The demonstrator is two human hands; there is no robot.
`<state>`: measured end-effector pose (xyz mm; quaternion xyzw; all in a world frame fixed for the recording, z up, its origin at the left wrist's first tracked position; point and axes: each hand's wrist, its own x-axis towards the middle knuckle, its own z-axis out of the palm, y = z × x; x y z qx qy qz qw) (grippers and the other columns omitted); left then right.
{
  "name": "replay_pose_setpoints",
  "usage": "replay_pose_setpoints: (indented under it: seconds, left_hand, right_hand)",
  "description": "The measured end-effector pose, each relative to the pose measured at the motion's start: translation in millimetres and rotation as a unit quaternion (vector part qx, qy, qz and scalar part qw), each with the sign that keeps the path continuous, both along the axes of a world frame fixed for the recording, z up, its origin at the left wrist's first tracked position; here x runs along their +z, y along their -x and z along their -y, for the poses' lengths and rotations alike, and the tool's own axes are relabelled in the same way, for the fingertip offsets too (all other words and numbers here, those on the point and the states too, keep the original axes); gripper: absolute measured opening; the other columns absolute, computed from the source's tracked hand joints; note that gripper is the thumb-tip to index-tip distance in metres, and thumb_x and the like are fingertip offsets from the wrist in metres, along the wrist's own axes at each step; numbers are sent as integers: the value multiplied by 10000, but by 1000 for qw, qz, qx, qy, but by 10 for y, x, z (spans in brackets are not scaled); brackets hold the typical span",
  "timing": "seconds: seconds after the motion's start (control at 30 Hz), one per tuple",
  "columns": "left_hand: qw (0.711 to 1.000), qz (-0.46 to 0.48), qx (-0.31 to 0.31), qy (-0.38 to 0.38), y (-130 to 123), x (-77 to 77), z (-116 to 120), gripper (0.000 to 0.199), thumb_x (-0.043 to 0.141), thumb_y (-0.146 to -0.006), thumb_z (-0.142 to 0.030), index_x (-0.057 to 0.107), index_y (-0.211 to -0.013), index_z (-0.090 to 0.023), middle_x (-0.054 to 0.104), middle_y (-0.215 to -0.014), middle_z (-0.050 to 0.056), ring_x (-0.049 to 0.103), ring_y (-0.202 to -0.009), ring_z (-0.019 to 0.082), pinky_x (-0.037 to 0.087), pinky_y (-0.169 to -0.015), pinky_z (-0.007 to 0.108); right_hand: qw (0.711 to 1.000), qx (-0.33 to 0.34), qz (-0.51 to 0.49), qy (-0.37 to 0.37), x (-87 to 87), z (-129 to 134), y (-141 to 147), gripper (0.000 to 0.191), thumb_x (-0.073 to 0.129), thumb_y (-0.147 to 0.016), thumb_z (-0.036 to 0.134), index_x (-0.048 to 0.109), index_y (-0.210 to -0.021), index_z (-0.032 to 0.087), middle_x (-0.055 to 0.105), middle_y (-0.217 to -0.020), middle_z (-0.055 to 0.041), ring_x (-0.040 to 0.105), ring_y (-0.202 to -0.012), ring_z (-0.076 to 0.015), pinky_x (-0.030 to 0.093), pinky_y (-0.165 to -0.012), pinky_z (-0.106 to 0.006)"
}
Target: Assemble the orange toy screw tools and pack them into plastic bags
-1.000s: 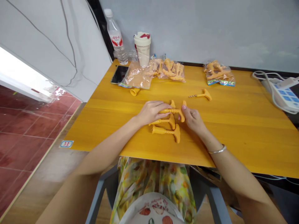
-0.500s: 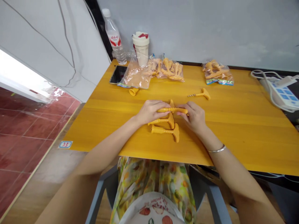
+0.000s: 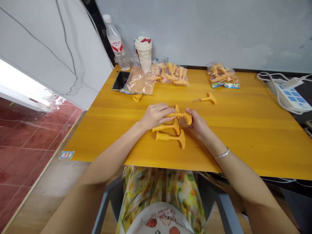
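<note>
My left hand point(image 3: 154, 116) is closed over the shaft of an orange plastic T-handle point(image 3: 179, 114), and my right hand point(image 3: 198, 125) is pressed against its crossbar end. Just below them, two similar orange handles point(image 3: 168, 127) point(image 3: 172, 138) lie side by side on the wooden table point(image 3: 243, 139). Another orange tip point(image 3: 176, 108) shows behind the held handle, mostly hidden. Farther off lie an orange corkscrew point(image 3: 207, 98) with a metal screw and a small orange cap point(image 3: 137, 97). Both are out of reach of my fingers.
Clear plastic bags of orange parts point(image 3: 170, 74) point(image 3: 223, 76) lie along the back edge, beside a phone point(image 3: 120, 80), a water bottle point(image 3: 115, 44) and a lidded cup point(image 3: 143, 53). A power strip point(image 3: 289, 97) with cables sits at the right. The table's near edge runs below my forearms.
My right hand has shifted from over the handle's end to behind its crossbar, so the crossbar shows again. The whole view has slid slightly left and up.
</note>
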<state>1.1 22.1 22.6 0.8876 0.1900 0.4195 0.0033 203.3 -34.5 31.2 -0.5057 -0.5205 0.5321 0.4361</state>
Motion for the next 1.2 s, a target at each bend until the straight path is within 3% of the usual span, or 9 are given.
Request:
replay_pose_setpoints:
  seconds: [0.17,0.33,0.43,0.53,0.6,0.77,1.0,1.1,1.2]
  left_hand:
    - [997,19,35,61,89,40,-66,280,600,-948,-450,714,-969,-195,747,-885,57,690,-807,163,523,-772,274]
    - [954,141,172,199,274,-28,-340,280,695,-862,-457,647,-926,-189,710,-912,33,650,-859,174,503,-834,287]
    - [933,142,160,289,320,-162,-522,251,703,-830,-381,623,-965,-185,695,-930,28,637,-871,175,496,-854,291]
    - [915,110,139,362,306,-278,-626,214,654,-833,-313,634,-998,-178,704,-991,46,644,-943,192,485,-927,317]
    - [909,92,129,386,292,-310,-652,231,670,-806,-292,655,-1002,-173,714,-1044,61,649,-1002,211,474,-977,342]
    - [917,65,127,372,277,-327,-655,274,749,-732,-258,710,-991,-178,738,-1052,59,647,-1049,243,459,-1008,394]
    - [945,31,102,308,203,-305,-589,285,787,-741,-282,716,-995,-177,728,-1008,74,642,-977,233,474,-931,386]
    - [957,90,172,217,308,-195,-581,210,702,-853,-392,697,-940,-200,697,-919,57,616,-937,225,456,-927,384]
    - [932,145,298,145,518,-155,-621,239,680,-871,-444,640,-865,-209,634,-880,62,579,-1008,268,420,-974,435]
  right_hand:
    - [999,-15,-45,25,-6,-51,-115,651,421,-872,777,317,-507,248,187,-464,53,192,-436,-102,198,-447,-302]
    - [969,-128,155,-146,-149,-243,-436,592,455,-887,745,656,-707,218,500,-601,-9,473,-577,-154,387,-580,-315]
    - [911,-65,307,-268,-249,-312,-463,444,485,-949,588,741,-982,227,692,-908,-85,613,-870,-237,486,-823,-407]
    - [852,36,394,-343,-277,-285,-358,339,474,-993,387,705,-1196,246,679,-1244,-106,580,-1146,-271,442,-1029,-492]
    - [829,83,421,-359,-264,-240,-287,316,474,-994,325,714,-1180,237,646,-1332,-99,559,-1187,-271,444,-1057,-498]
    - [817,107,433,-366,-236,-175,-244,297,485,-991,317,758,-943,210,661,-1284,-117,567,-1132,-273,492,-1008,-485]
    - [847,126,392,-338,-210,-154,-248,298,488,-987,382,739,-958,223,645,-1202,-132,625,-1037,-249,516,-957,-463]
    - [866,96,365,-329,-171,-198,-387,279,474,-989,373,715,-1054,250,666,-1116,-105,633,-1074,-239,509,-977,-444]
    - [856,-3,401,-326,-167,-326,-681,277,483,-970,366,708,-1073,241,686,-1087,-113,626,-1087,-262,470,-1013,-482]
